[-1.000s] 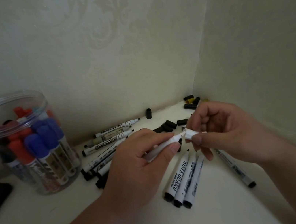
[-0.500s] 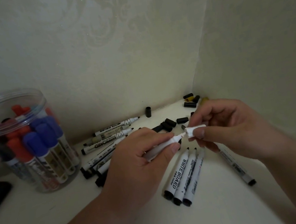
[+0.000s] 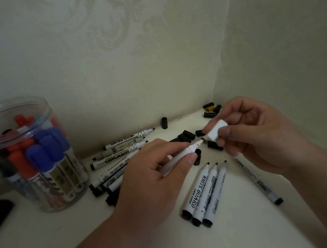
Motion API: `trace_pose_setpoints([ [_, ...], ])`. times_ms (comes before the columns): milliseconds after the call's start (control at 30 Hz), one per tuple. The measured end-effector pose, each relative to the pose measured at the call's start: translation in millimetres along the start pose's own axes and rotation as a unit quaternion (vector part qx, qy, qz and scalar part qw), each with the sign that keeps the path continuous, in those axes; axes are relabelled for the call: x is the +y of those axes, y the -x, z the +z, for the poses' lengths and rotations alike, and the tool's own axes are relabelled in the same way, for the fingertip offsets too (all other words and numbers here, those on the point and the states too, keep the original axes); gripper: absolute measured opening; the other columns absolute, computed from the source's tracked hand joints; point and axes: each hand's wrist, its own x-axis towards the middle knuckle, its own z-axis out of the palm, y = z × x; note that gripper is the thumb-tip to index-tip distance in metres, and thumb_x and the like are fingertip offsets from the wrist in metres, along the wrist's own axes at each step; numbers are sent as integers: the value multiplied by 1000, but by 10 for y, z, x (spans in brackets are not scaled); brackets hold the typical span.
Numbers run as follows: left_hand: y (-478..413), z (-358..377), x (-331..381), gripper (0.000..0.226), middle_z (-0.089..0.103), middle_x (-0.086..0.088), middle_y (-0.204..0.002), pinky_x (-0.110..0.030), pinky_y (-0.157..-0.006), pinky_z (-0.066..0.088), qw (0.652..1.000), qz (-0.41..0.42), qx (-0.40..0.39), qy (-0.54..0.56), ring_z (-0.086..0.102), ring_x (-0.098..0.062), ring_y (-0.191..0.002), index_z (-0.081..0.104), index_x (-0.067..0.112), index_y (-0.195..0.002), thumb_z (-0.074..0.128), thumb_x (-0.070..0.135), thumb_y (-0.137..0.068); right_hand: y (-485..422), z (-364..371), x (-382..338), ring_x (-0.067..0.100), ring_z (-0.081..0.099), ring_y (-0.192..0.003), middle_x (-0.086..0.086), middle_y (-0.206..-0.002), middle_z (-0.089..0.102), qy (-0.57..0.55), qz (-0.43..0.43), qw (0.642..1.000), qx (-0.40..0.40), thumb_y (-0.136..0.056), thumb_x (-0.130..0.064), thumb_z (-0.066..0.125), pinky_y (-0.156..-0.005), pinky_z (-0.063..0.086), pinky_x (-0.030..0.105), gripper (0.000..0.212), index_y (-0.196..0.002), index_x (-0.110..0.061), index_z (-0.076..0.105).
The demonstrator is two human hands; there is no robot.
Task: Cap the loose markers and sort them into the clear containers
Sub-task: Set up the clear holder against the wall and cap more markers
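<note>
Marker (image 3: 181, 156) pinched by left grip (image 3: 150, 185), cap (image 3: 216, 130) (right grip (image 3: 258, 137)) just beside.

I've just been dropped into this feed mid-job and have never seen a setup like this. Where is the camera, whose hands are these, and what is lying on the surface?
There is no machine here. A person works with bare hands, and the single camera sits on their head, looking forward and down into a wall corner. The left hand grips a white marker with its tip bare. The right hand pinches a white cap just off that tip, not on it. On the white surface three uncapped markers lie side by side in front. One more marker lies partly under the right hand, and a pile of markers sits behind the left hand. Loose black caps are scattered toward the corner. At the left stands a clear jar of upright markers with red and blue caps.
</note>
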Motion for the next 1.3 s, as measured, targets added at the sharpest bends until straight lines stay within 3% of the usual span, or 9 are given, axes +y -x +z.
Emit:
trace_pose_setpoints([
  [133,-3,0,-16,13,65,15,-83,-11,-63,40,1000,11,6,-11,61,-9,-76,74,41,-99,72,34,-88,14,40,6,31,69,-67,29,-95,72,-28,-30,999,-12,-69,0,70,-51,53,28,28,-97,3,65],
  [300,-10,3,-41,19,64,16,-80,-11,-63,39,999,14,-8,-33,62,-9,-75,78,29,-105,74,34,-87,48,71,31,25,70,-66,21,-91,75,91,-26,994,-48,-74,-2,74,-52,50,24,19,-91,7,70],
  [433,-16,-4,-45,18,62,16,-75,-8,-60,37,998,17,-17,-57,60,-8,-72,79,29,-103,76,34,-85,71,104,25,28,70,-67,12,-78,75,208,-35,977,-29,-71,-24,83,-63,58,31,23,-89,-10,79],
  [500,-23,-7,-35,17,61,17,-72,-7,-61,37,997,31,-18,-67,59,-8,-71,80,28,-100,75,35,-85,78,110,-3,23,64,-57,9,-71,72,231,-28,972,-19,-69,-29,83,-58,54,28,22,-86,-15,79],
  [600,-35,-11,-43,17,59,15,-70,-9,-62,37,995,61,-28,-80,58,-9,-69,80,24,-99,71,35,-89,91,158,-44,16,55,-43,10,-60,67,228,-6,974,-15,-67,-24,81,-42,46,23,21,-80,-9,76],
  [767,-10,-46,-80,20,64,10,-76,-26,-62,46,991,94,-14,-91,61,-14,-71,78,22,-109,69,31,-94,96,284,-58,19,50,-39,15,-58,66,205,32,978,23,-69,-24,79,-37,40,25,28,-74,1,71],
  [933,-73,-110,-115,12,65,10,-75,-32,-64,47,987,94,11,-129,61,-11,-72,79,25,-103,72,28,-93,89,458,38,17,53,-43,9,-60,68,213,10,973,90,-81,-21,78,-42,43,25,14,-77,-8,74],
  [1067,-99,-220,-34,17,71,11,-88,-19,-72,49,990,46,89,-96,65,-6,-84,79,25,-102,76,31,-86,27,694,41,3,64,-53,-6,-67,73,210,-54,968,125,-82,-16,77,-52,47,10,10,-92,-19,77],
  [1300,-59,-792,193,29,68,16,-95,-19,-71,53,986,33,119,-116,65,-3,-88,72,27,-117,73,34,-90,-292,1145,-220,11,66,-65,-2,-78,73,218,-132,961,105,-86,-17,75,-60,52,19,17,-101,-26,75],
])
